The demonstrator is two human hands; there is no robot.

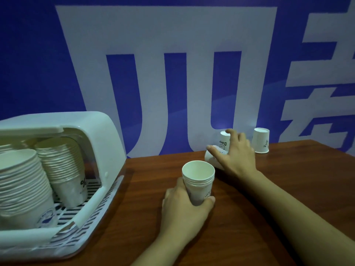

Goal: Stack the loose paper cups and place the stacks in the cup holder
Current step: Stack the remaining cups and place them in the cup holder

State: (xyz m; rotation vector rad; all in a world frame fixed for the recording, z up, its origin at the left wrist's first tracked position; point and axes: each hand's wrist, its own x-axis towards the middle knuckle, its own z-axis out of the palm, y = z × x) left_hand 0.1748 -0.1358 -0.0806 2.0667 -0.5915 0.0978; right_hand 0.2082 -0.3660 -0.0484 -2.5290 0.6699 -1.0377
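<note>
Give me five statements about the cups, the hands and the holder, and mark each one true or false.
1. The left hand grips a short stack of cups, mouth up. True.
2. The right hand holds nothing and rests flat on the bare table. False: it reaches over a tipped cup lying by the wall.
3. The holder already contains tall stacks of cups. True.
4. The far cup stands mouth up. False: it stands upside down.
5. The holder sits to the right of both hands. False: it sits to their left.
</note>
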